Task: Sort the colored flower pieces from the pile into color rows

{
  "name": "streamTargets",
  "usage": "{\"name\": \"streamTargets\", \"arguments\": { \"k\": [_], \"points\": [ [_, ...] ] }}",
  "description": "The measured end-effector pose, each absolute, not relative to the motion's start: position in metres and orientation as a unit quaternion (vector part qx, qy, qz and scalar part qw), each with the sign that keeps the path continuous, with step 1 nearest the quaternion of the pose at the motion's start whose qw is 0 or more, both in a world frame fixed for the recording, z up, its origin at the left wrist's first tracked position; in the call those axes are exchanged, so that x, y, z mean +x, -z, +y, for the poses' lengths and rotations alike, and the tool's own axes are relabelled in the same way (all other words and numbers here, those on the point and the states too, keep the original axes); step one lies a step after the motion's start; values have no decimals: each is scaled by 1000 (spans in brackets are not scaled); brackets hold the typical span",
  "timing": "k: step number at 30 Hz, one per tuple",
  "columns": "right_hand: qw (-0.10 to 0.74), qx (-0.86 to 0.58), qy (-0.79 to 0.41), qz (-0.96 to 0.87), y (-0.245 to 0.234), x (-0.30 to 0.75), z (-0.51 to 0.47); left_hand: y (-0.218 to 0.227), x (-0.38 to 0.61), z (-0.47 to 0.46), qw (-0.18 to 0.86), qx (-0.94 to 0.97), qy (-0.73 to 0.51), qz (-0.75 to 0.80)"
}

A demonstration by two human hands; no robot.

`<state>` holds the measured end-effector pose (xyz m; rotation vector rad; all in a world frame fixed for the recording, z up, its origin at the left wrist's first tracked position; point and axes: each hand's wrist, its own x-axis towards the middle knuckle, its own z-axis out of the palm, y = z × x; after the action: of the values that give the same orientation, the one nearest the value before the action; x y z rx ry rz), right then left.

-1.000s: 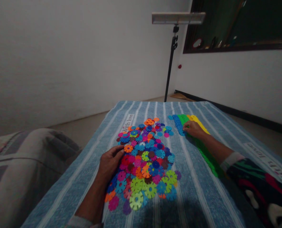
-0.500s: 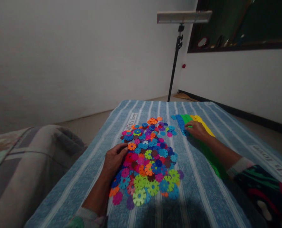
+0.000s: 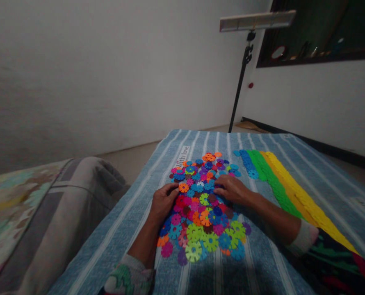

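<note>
A heap of flat, notched plastic discs (image 3: 201,209) in many colours lies on a blue striped cloth (image 3: 139,217). My left hand (image 3: 164,200) rests palm-down on the heap's left edge, fingers curled beside an orange disc (image 3: 183,187). My right hand (image 3: 233,189) lies on the heap's right side with its fingers bent over the discs; whether it holds one is hidden. To the right run sorted rows of discs: a short blue row (image 3: 248,164), a long green row (image 3: 270,180) and a long yellow row (image 3: 302,196).
A folded grey blanket (image 3: 62,221) lies at the left beside the cloth. A light panel on a black stand (image 3: 240,82) rises behind the far edge. White walls and a dark-framed window (image 3: 320,32) at upper right close the room.
My right hand has left the blue row and come back left onto the heap. The view has shifted, uncovering the green and yellow rows. My left hand stays on the heap's left edge.
</note>
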<state>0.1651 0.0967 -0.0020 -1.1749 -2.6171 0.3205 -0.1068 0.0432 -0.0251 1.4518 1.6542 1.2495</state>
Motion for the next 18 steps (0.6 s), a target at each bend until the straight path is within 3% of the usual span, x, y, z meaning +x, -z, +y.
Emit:
{"name": "streamTargets", "arguments": {
  "k": [9, 18],
  "points": [
    [112, -336, -103, -929, 9, 115, 52, 29, -108, 45, 290, 563, -480, 608],
    [164, -391, -75, -902, 21, 124, 103, 34, -109, 46, 280, 558, -474, 621]
  ]
}}
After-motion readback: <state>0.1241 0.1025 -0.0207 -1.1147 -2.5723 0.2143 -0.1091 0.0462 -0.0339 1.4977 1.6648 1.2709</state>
